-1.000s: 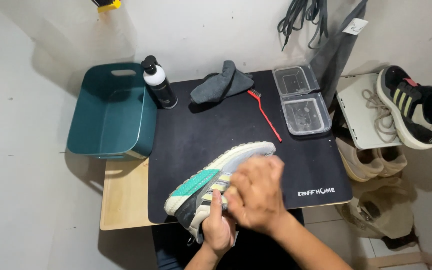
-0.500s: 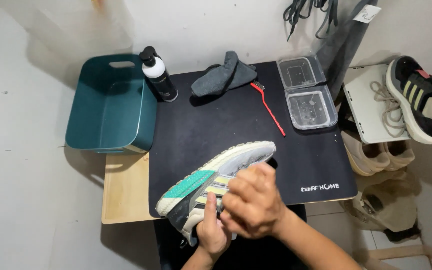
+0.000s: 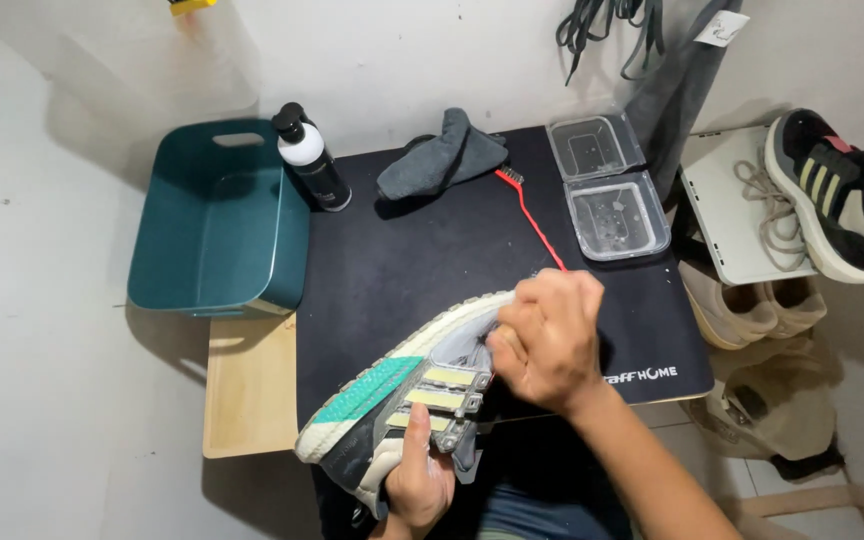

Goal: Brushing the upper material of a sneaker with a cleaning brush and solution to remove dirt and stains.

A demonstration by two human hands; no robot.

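Observation:
I hold a grey sneaker (image 3: 402, 385) on its side above the near edge of a black mat (image 3: 402, 260). It has a white sole, a teal heel patch and pale yellow stripes. My left hand (image 3: 417, 485) grips it from below at the heel end, thumb on the upper. My right hand (image 3: 547, 340) is curled into a fist pressed against the upper at the toe end, hiding the toe. Whether anything is inside that fist is hidden.
On the mat's far side lie a grey cloth (image 3: 442, 155), a red-handled brush (image 3: 532, 215), a black pump bottle (image 3: 310, 160) and an open clear plastic box (image 3: 607, 185). A teal tub (image 3: 217, 225) stands at the left. More shoes (image 3: 832, 195) are on the right.
My right fist has slid along the sneaker's upper from the middle toward the toe end. The sneaker has stayed in my left hand, shifting slightly.

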